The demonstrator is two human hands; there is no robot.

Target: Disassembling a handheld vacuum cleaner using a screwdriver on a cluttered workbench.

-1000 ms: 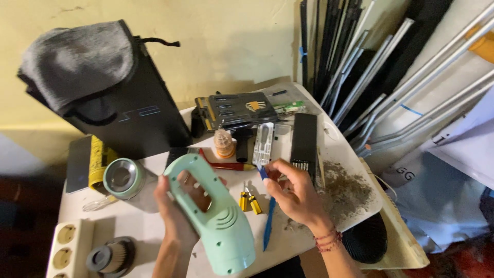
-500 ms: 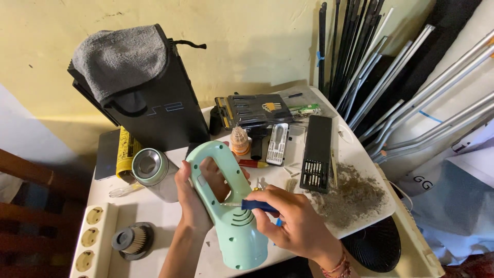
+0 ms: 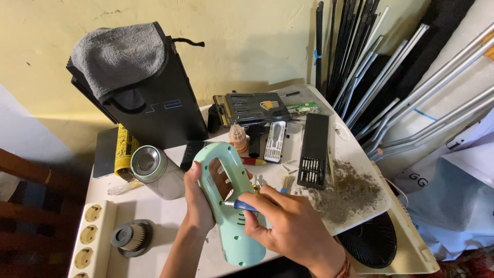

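Note:
My left hand (image 3: 197, 202) grips a mint-green handheld appliance body (image 3: 232, 216) by its left side, held tilted over the white table (image 3: 159, 213). My right hand (image 3: 288, 226) holds a blue-handled screwdriver (image 3: 242, 205) whose metal tip points left into the green casing beside the handle opening. The fingers of the right hand cover most of the screwdriver's handle.
A black bit-holder case (image 3: 313, 150), a grey dust pile (image 3: 346, 194), a clear canister (image 3: 155, 171), a round pleated filter (image 3: 133, 238), a cream power strip (image 3: 87, 238), a black console under a grey cloth (image 3: 154, 98), metal rods (image 3: 381, 82) at right.
The right hand picked the blue screwdriver up off the table and brought its tip to the green casing. The left hand has kept its hold on the casing, which now sits a little more upright.

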